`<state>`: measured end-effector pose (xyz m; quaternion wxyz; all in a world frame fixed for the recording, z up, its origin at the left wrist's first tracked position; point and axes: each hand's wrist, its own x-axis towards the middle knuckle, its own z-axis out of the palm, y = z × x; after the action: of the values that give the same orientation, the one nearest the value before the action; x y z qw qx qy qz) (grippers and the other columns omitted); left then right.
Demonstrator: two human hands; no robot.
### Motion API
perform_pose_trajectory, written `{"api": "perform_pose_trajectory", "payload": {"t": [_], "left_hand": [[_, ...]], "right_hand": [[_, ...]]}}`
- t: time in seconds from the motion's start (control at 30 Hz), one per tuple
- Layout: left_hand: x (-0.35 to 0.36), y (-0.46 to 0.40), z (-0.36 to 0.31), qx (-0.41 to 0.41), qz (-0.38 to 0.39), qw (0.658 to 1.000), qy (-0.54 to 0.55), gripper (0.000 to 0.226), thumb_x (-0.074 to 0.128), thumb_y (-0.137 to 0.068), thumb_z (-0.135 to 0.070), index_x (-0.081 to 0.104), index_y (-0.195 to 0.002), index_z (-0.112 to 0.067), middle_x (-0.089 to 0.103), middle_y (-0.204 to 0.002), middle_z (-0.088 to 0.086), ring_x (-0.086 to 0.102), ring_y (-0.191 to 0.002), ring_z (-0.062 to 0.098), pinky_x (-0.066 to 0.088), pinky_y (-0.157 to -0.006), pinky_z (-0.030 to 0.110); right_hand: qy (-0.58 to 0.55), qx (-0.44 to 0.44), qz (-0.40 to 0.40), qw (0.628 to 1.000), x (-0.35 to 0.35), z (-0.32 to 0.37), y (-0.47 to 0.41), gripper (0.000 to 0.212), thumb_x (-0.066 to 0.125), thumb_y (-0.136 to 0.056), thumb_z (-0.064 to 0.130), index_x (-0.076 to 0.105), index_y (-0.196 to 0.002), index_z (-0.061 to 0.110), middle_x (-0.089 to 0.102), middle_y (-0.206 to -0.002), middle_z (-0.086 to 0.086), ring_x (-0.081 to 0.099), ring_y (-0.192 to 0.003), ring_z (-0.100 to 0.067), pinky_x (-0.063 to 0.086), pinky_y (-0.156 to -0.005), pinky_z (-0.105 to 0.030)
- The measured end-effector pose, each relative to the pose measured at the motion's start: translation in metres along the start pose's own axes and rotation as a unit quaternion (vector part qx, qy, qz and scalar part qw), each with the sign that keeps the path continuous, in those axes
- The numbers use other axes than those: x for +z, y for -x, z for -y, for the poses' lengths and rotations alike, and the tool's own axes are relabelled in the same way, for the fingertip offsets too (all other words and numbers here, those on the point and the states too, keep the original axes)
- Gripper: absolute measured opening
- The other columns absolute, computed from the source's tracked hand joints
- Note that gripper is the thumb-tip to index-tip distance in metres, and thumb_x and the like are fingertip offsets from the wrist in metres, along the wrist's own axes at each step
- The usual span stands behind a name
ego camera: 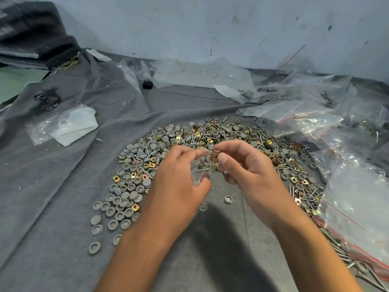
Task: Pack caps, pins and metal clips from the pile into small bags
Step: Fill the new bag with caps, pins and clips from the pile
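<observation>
A curved pile of grey round caps, metal pins and brass-coloured square clips lies on a grey cloth. My left hand holds a small clear bag above the pile, fingers pinching its top edge. My right hand pinches a brass clip between thumb and forefinger right at the bag's mouth. The bag seems to hold a few pins and caps; its contents are hard to make out.
Clear zip bags with red seal lines are heaped along the right, some filled. A white folded bag lies at the left, black ties beyond it. A wall rises behind. Loose caps sit near my wrists.
</observation>
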<state>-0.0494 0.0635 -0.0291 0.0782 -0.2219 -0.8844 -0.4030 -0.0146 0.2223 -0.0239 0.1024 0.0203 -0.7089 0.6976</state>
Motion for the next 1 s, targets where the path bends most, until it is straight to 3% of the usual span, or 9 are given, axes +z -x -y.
{"api": "perform_pose_trajectory", "payload": {"t": [0.23,0.37,0.47,0.57,0.67,0.73,0.87,1.0], "left_hand": [[-0.002,-0.001,-0.001,0.006,-0.027,1.000,0.007,0.039,0.073,-0.085,-0.026,0.067,-0.124,-0.034,0.054,-0.108,-0.020,0.054,-0.096,-0.002,0.040,-0.082,0.009],[-0.004,0.000,-0.001,0.016,-0.043,0.999,0.027,0.030,0.072,-0.086,-0.040,0.072,-0.116,-0.036,0.059,-0.105,-0.021,0.056,-0.076,0.001,0.047,-0.073,0.021],[-0.005,-0.001,-0.001,0.014,-0.055,0.998,0.036,0.025,0.076,-0.084,-0.042,0.076,-0.107,-0.034,0.065,-0.103,-0.022,0.055,-0.075,-0.005,0.045,-0.072,0.015],[-0.008,-0.002,0.000,0.009,-0.063,0.997,0.046,0.019,0.081,-0.079,-0.040,0.078,-0.096,-0.033,0.069,-0.098,-0.023,0.061,-0.081,-0.004,0.047,-0.070,0.013],[-0.009,-0.002,0.001,0.026,-0.063,0.997,0.026,0.015,0.083,-0.079,-0.035,0.078,-0.093,-0.032,0.069,-0.096,-0.020,0.060,-0.079,-0.005,0.052,-0.072,0.021],[-0.007,-0.001,-0.001,0.045,-0.065,0.997,0.009,0.011,0.081,-0.083,-0.032,0.078,-0.092,-0.029,0.070,-0.095,-0.016,0.059,-0.078,-0.001,0.053,-0.074,0.028],[-0.004,-0.001,-0.003,0.034,-0.073,0.997,0.019,0.008,0.078,-0.084,-0.031,0.078,-0.091,-0.028,0.070,-0.093,-0.017,0.061,-0.077,0.004,0.052,-0.072,0.026],[-0.004,-0.003,-0.004,-0.002,-0.071,0.994,0.079,0.009,0.076,-0.083,-0.039,0.078,-0.087,-0.031,0.070,-0.090,-0.023,0.065,-0.075,0.008,0.050,-0.065,0.021]], "right_hand": [[0.049,-0.019,0.007,0.999,0.003,-0.003,-0.001,0.018,0.058,-0.100,0.013,0.072,-0.107,0.022,0.068,-0.079,0.019,0.055,-0.072,0.000,0.043,-0.062,-0.014],[0.198,-0.060,-0.050,0.977,0.008,-0.007,0.000,0.014,0.065,-0.097,0.016,0.071,-0.101,0.028,0.073,-0.090,0.020,0.068,-0.087,0.002,0.048,-0.075,-0.011],[0.284,-0.109,-0.083,0.949,0.011,-0.008,0.002,0.011,0.070,-0.093,0.018,0.071,-0.099,0.028,0.070,-0.083,0.025,0.065,-0.082,0.010,0.043,-0.070,-0.003],[0.219,-0.068,-0.062,0.971,0.009,-0.008,0.001,0.007,0.069,-0.093,0.021,0.072,-0.097,0.025,0.073,-0.082,0.020,0.067,-0.079,0.006,0.048,-0.069,-0.008],[0.108,-0.004,-0.037,0.993,0.007,-0.006,0.001,0.007,0.069,-0.093,0.017,0.073,-0.094,0.023,0.070,-0.069,0.015,0.062,-0.065,0.005,0.044,-0.059,-0.008],[0.085,0.018,-0.047,0.995,0.005,-0.006,0.000,0.004,0.071,-0.091,0.019,0.074,-0.091,0.021,0.071,-0.069,0.009,0.061,-0.065,0.003,0.043,-0.057,-0.010],[0.089,0.014,-0.068,0.994,0.004,-0.005,0.000,0.004,0.074,-0.087,0.025,0.075,-0.087,0.021,0.070,-0.068,0.007,0.061,-0.064,0.000,0.042,-0.057,-0.012],[0.163,-0.064,-0.116,0.978,0.010,-0.003,0.004,0.004,0.075,-0.088,0.027,0.074,-0.090,0.023,0.072,-0.077,0.012,0.066,-0.071,-0.003,0.048,-0.065,-0.013]]}}
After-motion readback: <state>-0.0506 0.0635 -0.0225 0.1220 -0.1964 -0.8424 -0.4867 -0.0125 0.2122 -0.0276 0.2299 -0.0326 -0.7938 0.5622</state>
